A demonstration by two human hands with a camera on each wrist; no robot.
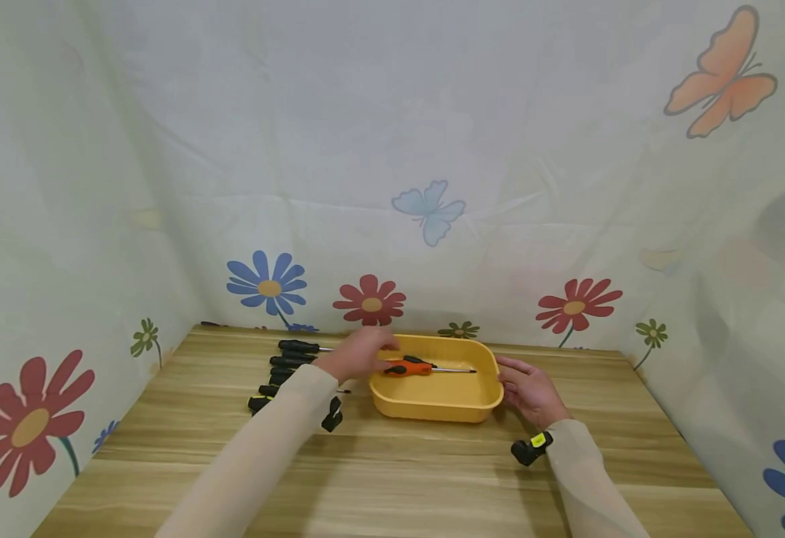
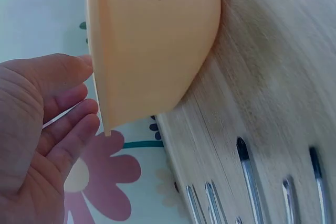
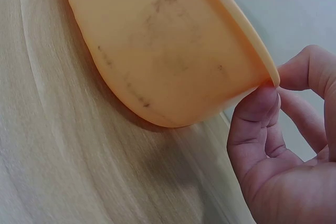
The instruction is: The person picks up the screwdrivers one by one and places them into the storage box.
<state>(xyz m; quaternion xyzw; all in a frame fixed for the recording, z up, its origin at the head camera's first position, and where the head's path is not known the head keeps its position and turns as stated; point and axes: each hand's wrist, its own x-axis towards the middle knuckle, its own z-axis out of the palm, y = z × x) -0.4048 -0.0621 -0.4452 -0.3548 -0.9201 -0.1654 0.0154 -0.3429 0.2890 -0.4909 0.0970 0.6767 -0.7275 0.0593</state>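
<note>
A yellow plastic tray (image 1: 432, 411) stands on the table. An orange-and-black screwdriver (image 1: 412, 367) lies in it, shaft to the right, with part of a black item (image 1: 419, 360) behind. My left hand (image 1: 358, 354) is over the tray's left end, thumb beside the orange handle and a gap between thumb and fingers. In the left wrist view, that thumb is at the tray rim (image 2: 100, 77); the wall hides the screwdriver. At the right end, my right hand (image 1: 529, 388) pinches the rim (image 3: 262, 59) between thumb and finger.
Several black-handled screwdrivers (image 1: 296, 347) lie in a row left of the tray, partly covered by the left arm. Their metal tips (image 2: 242, 150) point toward the tray. Behind the wooden table (image 1: 399, 478) hangs a flowered cloth (image 1: 338, 187).
</note>
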